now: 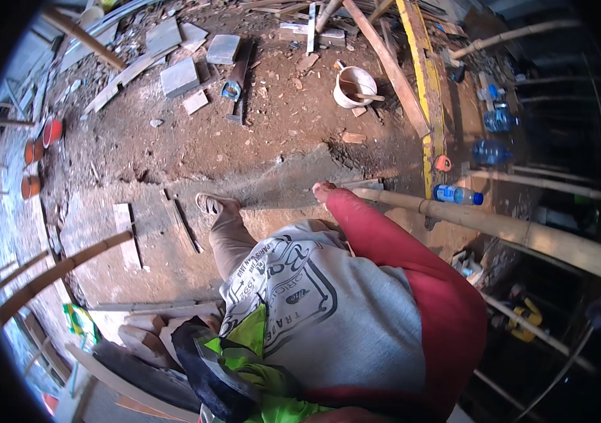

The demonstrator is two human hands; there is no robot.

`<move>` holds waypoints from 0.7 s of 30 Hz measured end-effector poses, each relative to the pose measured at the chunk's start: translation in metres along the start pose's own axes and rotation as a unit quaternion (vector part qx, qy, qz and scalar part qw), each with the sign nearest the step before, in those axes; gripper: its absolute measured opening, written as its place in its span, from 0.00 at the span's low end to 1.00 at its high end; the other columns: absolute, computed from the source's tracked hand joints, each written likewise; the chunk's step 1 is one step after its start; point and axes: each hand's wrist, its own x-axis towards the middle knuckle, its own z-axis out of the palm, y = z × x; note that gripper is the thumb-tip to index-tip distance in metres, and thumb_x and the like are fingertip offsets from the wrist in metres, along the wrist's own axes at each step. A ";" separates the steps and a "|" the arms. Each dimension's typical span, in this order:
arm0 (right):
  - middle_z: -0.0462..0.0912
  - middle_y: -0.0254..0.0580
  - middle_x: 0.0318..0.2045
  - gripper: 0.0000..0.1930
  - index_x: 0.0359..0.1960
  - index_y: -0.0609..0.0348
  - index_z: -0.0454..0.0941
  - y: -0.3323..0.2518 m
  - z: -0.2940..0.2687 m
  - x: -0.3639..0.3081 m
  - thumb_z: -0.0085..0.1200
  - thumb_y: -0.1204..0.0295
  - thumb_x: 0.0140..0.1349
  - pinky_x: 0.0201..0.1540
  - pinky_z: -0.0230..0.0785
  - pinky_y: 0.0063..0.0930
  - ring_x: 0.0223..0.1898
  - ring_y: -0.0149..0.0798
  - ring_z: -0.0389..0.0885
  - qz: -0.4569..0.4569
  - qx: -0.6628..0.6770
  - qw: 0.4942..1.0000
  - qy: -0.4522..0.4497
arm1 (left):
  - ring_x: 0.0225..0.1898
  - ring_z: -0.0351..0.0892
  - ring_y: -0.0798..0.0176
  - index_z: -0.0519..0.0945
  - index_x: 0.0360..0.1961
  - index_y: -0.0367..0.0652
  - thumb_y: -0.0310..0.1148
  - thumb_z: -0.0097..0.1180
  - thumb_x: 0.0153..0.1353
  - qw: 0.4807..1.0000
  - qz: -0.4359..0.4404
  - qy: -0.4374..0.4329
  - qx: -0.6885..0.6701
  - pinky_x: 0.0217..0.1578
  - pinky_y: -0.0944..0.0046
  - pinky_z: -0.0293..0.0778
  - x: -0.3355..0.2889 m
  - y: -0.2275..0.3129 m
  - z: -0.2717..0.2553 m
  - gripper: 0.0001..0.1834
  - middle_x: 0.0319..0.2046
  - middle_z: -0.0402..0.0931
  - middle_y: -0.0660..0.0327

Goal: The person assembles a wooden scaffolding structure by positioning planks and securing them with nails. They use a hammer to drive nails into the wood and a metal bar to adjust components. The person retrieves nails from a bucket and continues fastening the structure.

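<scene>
**Right grip at the end of a bamboo pole**

Closest to the lens is a bunched green high-visibility cloth (pixel 247 352) with a dark strap across it, lying against the person's grey printed shirt (pixel 328 303). From the shirt a red sleeve (pixel 399 254) runs forward to the right grip (pixel 323 190). It sits on the near end of a long bamboo pole (pixel 498 227), touching it. Whether it is clenched around the pole or only resting on it cannot be told, as the fingers are too small to make out. The left grip does not show.

The pole slants away to the right, above the dirt floor (pixel 194 148). Just beside its upper edge lies a small blue water bottle (pixel 457 195), with two bigger blue bottles (pixel 492 151) farther back. A long yellow beam (pixel 424 84) runs up from near the pole's end, and an orange tape measure (pixel 443 163) lies beside it.

Left of the grip, one foot (pixel 212 204) stands on the floor beside thin wooden slats (pixel 182 224). Well beyond stand a white bucket (pixel 354 86) with a stick in it, and grey paving blocks (pixel 179 76).
</scene>
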 end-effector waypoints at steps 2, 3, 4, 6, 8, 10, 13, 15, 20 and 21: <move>0.86 0.52 0.30 0.11 0.36 0.53 0.85 -0.070 -0.010 0.019 0.53 0.63 0.62 0.42 0.79 0.39 0.37 0.49 0.87 0.007 0.248 0.968 0.028 | 0.34 0.78 0.59 0.75 0.62 0.51 0.35 0.54 0.67 1.000 -0.005 -0.008 -0.028 0.35 0.55 0.77 0.043 0.050 -0.069 0.22 0.40 0.81 0.61; 0.86 0.53 0.30 0.10 0.36 0.53 0.85 -0.079 0.007 0.014 0.54 0.63 0.62 0.42 0.79 0.38 0.37 0.48 0.87 0.011 0.395 0.919 0.013 | 0.33 0.78 0.60 0.75 0.62 0.52 0.35 0.53 0.68 0.999 -0.025 -0.005 -0.044 0.33 0.55 0.76 0.061 0.073 -0.115 0.21 0.39 0.80 0.63; 0.85 0.51 0.29 0.10 0.36 0.52 0.84 -0.091 0.011 0.012 0.55 0.63 0.62 0.41 0.78 0.37 0.36 0.48 0.86 0.008 0.310 0.946 0.097 | 0.32 0.77 0.60 0.74 0.63 0.53 0.35 0.52 0.69 0.997 -0.046 0.001 -0.067 0.32 0.54 0.76 0.083 0.099 -0.162 0.21 0.39 0.80 0.64; 0.84 0.48 0.28 0.09 0.36 0.51 0.82 -0.106 0.019 -0.005 0.56 0.62 0.62 0.40 0.77 0.34 0.35 0.46 0.84 0.004 0.110 0.964 0.241 | 0.29 0.75 0.61 0.73 0.63 0.54 0.35 0.50 0.70 0.983 -0.088 0.034 -0.157 0.29 0.54 0.75 0.124 0.141 -0.247 0.20 0.38 0.79 0.66; 0.85 0.45 0.38 0.14 0.44 0.53 0.82 -0.091 -0.024 -0.029 0.55 0.63 0.61 0.42 0.75 0.35 0.40 0.45 0.84 0.068 0.040 0.967 0.240 | 0.26 0.72 0.65 0.73 0.64 0.52 0.35 0.52 0.71 0.965 -0.017 0.155 -0.210 0.22 0.56 0.69 0.139 0.196 -0.329 0.21 0.34 0.77 0.67; 0.84 0.47 0.40 0.06 0.35 0.47 0.83 -0.031 -0.073 -0.060 0.59 0.63 0.60 0.49 0.77 0.36 0.41 0.51 0.83 0.168 0.026 0.941 0.292 | 0.32 0.77 0.68 0.75 0.63 0.42 0.29 0.58 0.67 0.973 0.093 0.203 -0.056 0.28 0.66 0.74 0.155 0.238 -0.416 0.23 0.41 0.81 0.62; 0.85 0.53 0.46 0.22 0.60 0.50 0.76 0.013 -0.189 -0.110 0.55 0.65 0.62 0.56 0.74 0.45 0.55 0.50 0.82 0.330 0.041 0.863 0.381 | 0.47 0.82 0.49 0.78 0.59 0.39 0.33 0.55 0.67 0.813 0.343 0.277 0.379 0.49 0.53 0.78 0.143 0.314 -0.451 0.21 0.51 0.81 0.51; 0.77 0.57 0.59 0.30 0.70 0.48 0.64 0.064 -0.217 -0.152 0.53 0.64 0.65 0.60 0.72 0.43 0.59 0.54 0.78 0.414 0.054 0.835 0.360 | 0.46 0.83 0.51 0.78 0.60 0.41 0.35 0.56 0.66 0.860 0.295 0.285 0.304 0.47 0.55 0.79 0.136 0.355 -0.454 0.21 0.50 0.82 0.52; 0.73 0.54 0.61 0.31 0.69 0.45 0.65 0.144 -0.321 -0.137 0.55 0.68 0.63 0.62 0.71 0.49 0.61 0.57 0.75 0.415 0.035 0.770 0.483 | 0.42 0.85 0.58 0.79 0.60 0.46 0.38 0.57 0.65 0.878 0.325 0.188 0.296 0.43 0.57 0.81 0.123 0.307 -0.275 0.23 0.45 0.84 0.55; 0.72 0.54 0.62 0.31 0.69 0.44 0.65 0.154 -0.328 -0.127 0.57 0.63 0.62 0.60 0.72 0.50 0.61 0.57 0.75 0.434 0.053 0.774 0.459 | 0.41 0.86 0.59 0.79 0.60 0.47 0.38 0.57 0.64 0.863 0.350 0.151 0.332 0.42 0.58 0.81 0.112 0.299 -0.235 0.23 0.44 0.85 0.55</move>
